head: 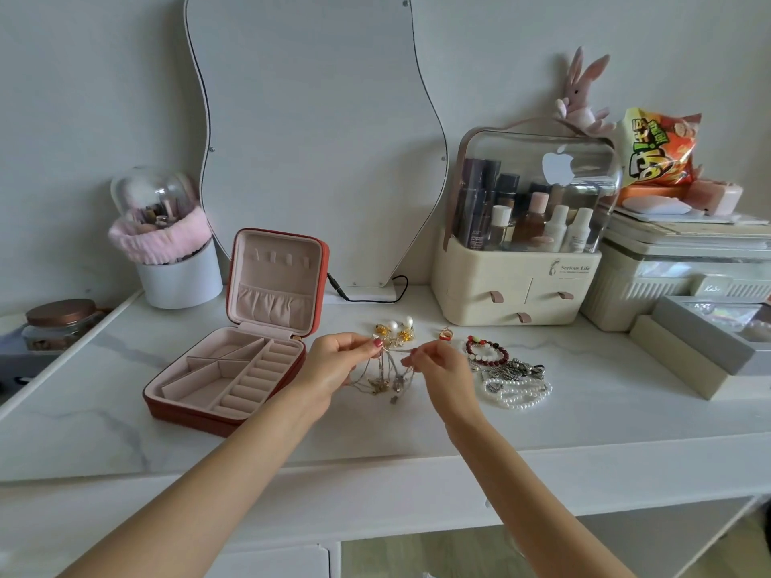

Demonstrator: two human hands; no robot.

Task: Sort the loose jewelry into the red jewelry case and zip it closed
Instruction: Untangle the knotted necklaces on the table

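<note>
On the white marble-patterned tabletop (pixel 417 427), at the left of the working area, the red jewelry case (pixel 233 352) lies unzipped with its lid upright against the mirror behind it; every pink-lined compartment that shows is unfilled, including the ring rolls along its right side. Just right of the case, the left hand (pixel 333 365) pinches one end of a tangle of fine gold chains (pixel 388 375) between thumb and forefinger, the remaining fingers curled loosely beneath. The right hand (pixel 438 369) pinches the same tangle from the other side, fingertips closed on a strand, so that a short span runs between the hands while pendants hang down to the surface. Behind the hands lie pearl-and-gold earrings (pixel 396 329) and a small red-and-gold ring (pixel 445 333); further right, a red beaded bracelet (pixel 486 351), a dark metal piece (pixel 515 369) and a string of white pearls [JF1 1240,960] lie in a close group. Assessment: the step in hand appears to be separating the chains before stowing them. It is best done by keeping both pinches light, drawing the strands apart slowly rather than pulling taut, and letting the pendants hang free so knots show themselves. Each freed chain would suit a long compartment, laid flat. Nothing has yet been sorted.
</note>
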